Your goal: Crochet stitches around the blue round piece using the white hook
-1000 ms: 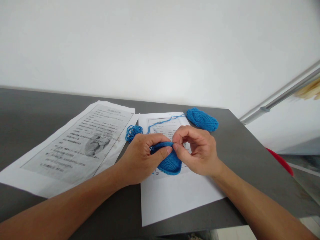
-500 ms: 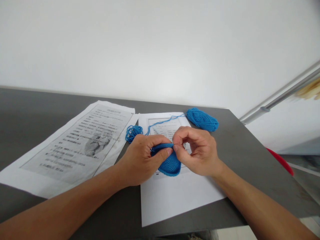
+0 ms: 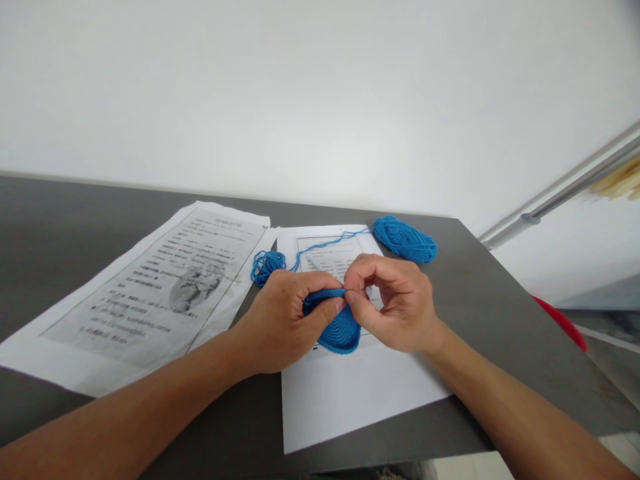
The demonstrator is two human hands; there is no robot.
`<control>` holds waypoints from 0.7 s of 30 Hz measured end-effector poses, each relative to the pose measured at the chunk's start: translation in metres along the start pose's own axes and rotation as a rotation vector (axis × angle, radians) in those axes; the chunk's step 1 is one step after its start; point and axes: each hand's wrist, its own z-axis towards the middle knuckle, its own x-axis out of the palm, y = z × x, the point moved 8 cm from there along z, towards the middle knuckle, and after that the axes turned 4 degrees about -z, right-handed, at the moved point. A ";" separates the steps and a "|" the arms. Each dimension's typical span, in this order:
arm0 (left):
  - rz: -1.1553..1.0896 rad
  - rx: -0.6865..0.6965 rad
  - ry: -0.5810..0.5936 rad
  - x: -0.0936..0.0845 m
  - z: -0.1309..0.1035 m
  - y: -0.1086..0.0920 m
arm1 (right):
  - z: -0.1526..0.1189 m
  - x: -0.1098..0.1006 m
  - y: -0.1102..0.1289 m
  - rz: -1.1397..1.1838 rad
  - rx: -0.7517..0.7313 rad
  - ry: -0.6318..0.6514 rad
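Observation:
A blue crocheted piece [image 3: 341, 331] with a raised rim hangs above the printed sheet in front of me. My left hand [image 3: 283, 317] grips its upper rim between thumb and fingers. At the right end of that rim, the thumb and forefinger of my right hand [image 3: 393, 300] are pinched together on the edge. Whether a strand or small tool is also in that pinch is hidden. Blue yarn [image 3: 325, 245] runs over the sheet behind my hands. A thin pale stick [image 3: 312, 263] shows on the paper just beyond my left fingers.
A blue yarn ball [image 3: 405, 239] lies at the back right, and a loose yarn bundle [image 3: 269, 267] beside my left hand. Printed sheets, one left [image 3: 145, 293] and one beneath my hands [image 3: 350, 400], rest on the dark table [image 3: 475, 313]. A white wall [image 3: 300, 100] stands behind.
The crocheted piece has tilted slightly, and its rim opening shows a little wider. Both hands keep nearly the same place and grip.

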 end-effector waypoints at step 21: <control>0.023 0.051 -0.017 0.000 -0.001 -0.004 | 0.000 0.001 0.001 0.028 -0.011 0.027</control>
